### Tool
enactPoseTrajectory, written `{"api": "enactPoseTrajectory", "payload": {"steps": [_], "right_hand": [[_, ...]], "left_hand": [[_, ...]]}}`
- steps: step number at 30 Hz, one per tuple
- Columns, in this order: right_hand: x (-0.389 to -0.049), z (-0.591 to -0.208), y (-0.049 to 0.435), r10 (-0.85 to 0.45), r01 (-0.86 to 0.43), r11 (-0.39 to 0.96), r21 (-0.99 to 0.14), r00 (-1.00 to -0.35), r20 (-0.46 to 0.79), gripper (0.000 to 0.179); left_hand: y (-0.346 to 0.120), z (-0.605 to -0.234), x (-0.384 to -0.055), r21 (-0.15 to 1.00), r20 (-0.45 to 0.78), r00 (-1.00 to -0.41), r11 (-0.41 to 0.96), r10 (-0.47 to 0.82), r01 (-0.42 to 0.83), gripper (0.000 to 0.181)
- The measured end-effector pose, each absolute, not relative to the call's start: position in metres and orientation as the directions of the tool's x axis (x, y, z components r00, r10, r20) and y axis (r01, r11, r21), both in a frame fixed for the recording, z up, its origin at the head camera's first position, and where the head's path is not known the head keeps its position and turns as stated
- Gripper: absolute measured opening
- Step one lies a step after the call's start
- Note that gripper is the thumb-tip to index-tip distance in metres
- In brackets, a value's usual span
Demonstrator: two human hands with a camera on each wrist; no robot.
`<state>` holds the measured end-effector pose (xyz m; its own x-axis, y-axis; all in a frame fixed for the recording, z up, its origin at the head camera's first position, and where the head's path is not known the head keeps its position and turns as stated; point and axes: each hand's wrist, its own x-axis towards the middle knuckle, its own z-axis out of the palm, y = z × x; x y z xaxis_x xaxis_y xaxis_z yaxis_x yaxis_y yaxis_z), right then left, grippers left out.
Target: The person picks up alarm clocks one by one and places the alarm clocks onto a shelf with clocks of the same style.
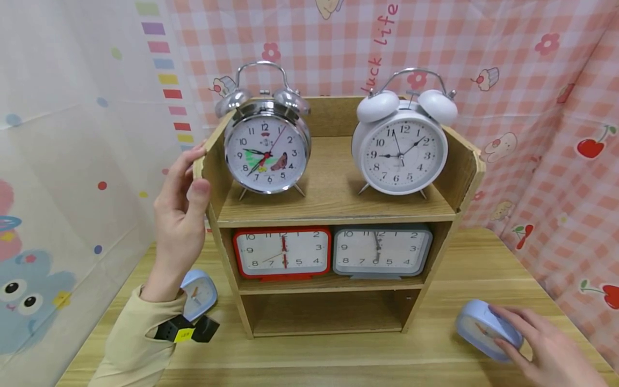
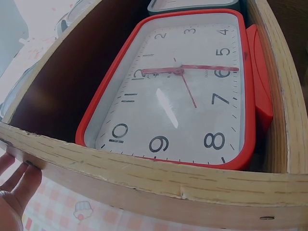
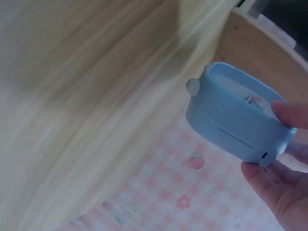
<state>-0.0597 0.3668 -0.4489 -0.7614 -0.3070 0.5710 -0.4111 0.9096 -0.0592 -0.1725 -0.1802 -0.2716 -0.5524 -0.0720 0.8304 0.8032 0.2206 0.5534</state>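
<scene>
At the lower right, my right hand (image 1: pixel 556 344) pinches a small light-blue alarm clock (image 1: pixel 488 329) between thumb and fingers. In the right wrist view this blue clock (image 3: pixel 236 115) is tilted, its face partly hidden. My left hand (image 1: pixel 181 220) touches the outer left side of a wooden shelf unit (image 1: pixel 333 217) with its fingertips (image 2: pixel 31 178). On the shelf's top level stand a silver twin-bell alarm clock (image 1: pixel 267 153) and a white twin-bell alarm clock (image 1: pixel 400 153). A red rectangular clock (image 1: pixel 285 252) and a grey rectangular clock (image 1: pixel 382 250) stand side by side on the middle level.
Another small blue clock (image 1: pixel 199 294) stands on the wooden table (image 1: pixel 338 363), left of the shelf and partly behind my left forearm. The bottom level (image 1: pixel 329 314) is a low compartment. Pink checked cloth (image 1: pixel 319 48) hangs behind, and a pale cloth (image 1: pixel 96 134) hangs at the left.
</scene>
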Motion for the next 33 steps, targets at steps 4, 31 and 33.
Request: {"api": "enactPoseTrajectory", "payload": {"steps": [4, 31, 33], "right_hand": [[-0.057, -0.44, 0.352, -0.358, -0.478, 0.878, -0.021, -0.687, 0.633, 0.07], [-0.041, -0.409, 0.246, -0.47, -0.654, 0.753, 0.067, -0.464, 0.75, 0.059], [-0.044, -0.411, 0.241, -0.477, -0.676, 0.734, 0.068, -0.442, 0.76, 0.058]], "left_hand": [[-0.181, -0.272, -0.172, 0.554, 0.83, -0.554, 0.224, -0.073, 0.801, 0.066], [-0.18, -0.272, -0.172, 0.563, 0.824, -0.562, 0.225, -0.075, 0.795, 0.064], [-0.18, -0.271, -0.172, 0.562, 0.825, -0.561, 0.225, -0.076, 0.796, 0.066]]}}
